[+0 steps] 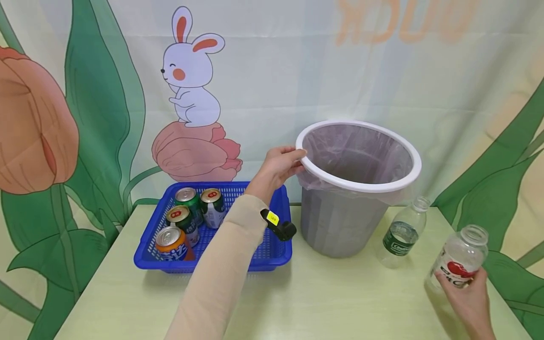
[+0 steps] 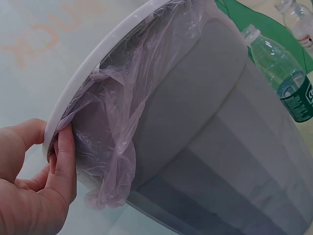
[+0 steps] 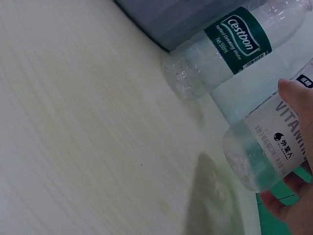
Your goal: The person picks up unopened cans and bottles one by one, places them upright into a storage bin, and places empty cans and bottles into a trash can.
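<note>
My left hand (image 1: 284,165) pinches the white rim (image 1: 361,187) of a grey trash can (image 1: 340,222), thumb on top and fingers beneath. A thin translucent bag (image 2: 115,132) lines the can and bunches below the rim near those fingers. At the right, my right hand (image 1: 469,293) grips a clear plastic bottle (image 1: 461,255) with a white and red label; it has no cap on its mouth. In the right wrist view that bottle's base (image 3: 244,161) is seen over the table edge, its shadow on the tabletop. Between it and the can stands a clear water bottle (image 1: 401,236) with a green label.
A blue plastic basket (image 1: 272,262) sits left of the can, under my left forearm. It holds several drink cans, among them an orange can (image 1: 173,243) and a green can (image 1: 187,198). Behind the pale table (image 1: 323,302) hangs a printed curtain (image 1: 263,85).
</note>
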Motion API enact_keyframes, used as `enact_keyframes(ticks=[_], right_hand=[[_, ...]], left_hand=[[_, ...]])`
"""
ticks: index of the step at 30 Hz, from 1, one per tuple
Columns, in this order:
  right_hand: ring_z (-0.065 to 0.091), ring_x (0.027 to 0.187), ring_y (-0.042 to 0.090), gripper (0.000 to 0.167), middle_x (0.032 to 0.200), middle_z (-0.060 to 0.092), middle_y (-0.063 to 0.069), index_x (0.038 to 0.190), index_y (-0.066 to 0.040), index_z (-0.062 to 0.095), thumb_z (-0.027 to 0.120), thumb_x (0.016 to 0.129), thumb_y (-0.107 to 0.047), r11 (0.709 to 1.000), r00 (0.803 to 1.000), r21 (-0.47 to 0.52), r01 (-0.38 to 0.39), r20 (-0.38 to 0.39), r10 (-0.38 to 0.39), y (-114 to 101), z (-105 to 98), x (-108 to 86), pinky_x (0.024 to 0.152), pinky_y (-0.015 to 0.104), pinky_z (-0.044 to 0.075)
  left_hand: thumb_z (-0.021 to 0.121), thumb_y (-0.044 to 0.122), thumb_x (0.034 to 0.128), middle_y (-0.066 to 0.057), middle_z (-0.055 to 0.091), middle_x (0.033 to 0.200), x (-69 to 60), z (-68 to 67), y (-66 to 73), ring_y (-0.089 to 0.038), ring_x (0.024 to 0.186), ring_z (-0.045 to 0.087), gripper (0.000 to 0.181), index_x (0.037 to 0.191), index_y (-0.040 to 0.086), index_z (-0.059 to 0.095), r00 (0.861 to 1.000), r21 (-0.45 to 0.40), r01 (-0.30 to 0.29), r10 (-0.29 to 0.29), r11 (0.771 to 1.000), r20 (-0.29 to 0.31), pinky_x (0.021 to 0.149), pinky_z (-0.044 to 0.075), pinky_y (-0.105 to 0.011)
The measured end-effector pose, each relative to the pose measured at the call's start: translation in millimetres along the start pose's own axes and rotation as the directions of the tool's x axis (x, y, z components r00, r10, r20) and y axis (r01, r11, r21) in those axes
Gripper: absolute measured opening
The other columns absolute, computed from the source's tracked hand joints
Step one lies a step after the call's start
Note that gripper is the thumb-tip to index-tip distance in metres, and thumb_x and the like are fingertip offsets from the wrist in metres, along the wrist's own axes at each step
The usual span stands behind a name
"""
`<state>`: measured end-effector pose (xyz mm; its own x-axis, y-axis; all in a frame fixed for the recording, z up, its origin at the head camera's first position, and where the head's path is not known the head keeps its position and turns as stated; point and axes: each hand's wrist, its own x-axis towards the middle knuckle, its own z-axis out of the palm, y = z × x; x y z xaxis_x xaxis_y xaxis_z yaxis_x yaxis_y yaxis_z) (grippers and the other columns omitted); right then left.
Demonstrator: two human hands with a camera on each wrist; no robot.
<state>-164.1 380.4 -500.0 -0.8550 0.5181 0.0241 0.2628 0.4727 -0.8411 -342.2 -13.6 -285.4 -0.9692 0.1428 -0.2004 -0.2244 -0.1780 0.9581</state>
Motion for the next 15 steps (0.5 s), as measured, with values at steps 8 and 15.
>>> enact_keyframes(ticks=[8, 15], right_hand=[[0.037, 0.115, 0.040, 0.083, 0.134, 0.032, 0.025, 0.142, -0.002, 0.012, 0.066, 0.084, -0.026, 0.989, 0.989, -0.041, 0.145, -0.021, -0.145, -8, -4, 0.0, 0.096, 0.061, 0.032], [0.035, 0.093, -0.008, 0.077, 0.121, 0.041, 0.016, 0.137, -0.001, 0.023, 0.071, 0.081, -0.023, 0.964, 0.967, -0.092, 0.248, -0.032, -0.252, -19, -7, 1.1, 0.087, 0.046, 0.040]], left_hand=[[0.064, 0.013, 0.0860, -0.011, 0.058, 0.111, 0.5, 0.0, 0.1, -0.019, 0.089, 0.062, 0.043, 0.125, 0.003, 0.049, 1.000, 0.002, -0.002, 0.002, 1.000, 0.003, 0.078, 0.054, -0.026], [0.065, 0.012, 0.0858, -0.011, 0.058, 0.111, 1.6, 0.0, -0.4, -0.019, 0.088, 0.062, 0.042, 0.124, 0.002, 0.049, 1.000, -0.004, -0.006, 0.006, 1.000, 0.002, 0.077, 0.055, -0.026]])
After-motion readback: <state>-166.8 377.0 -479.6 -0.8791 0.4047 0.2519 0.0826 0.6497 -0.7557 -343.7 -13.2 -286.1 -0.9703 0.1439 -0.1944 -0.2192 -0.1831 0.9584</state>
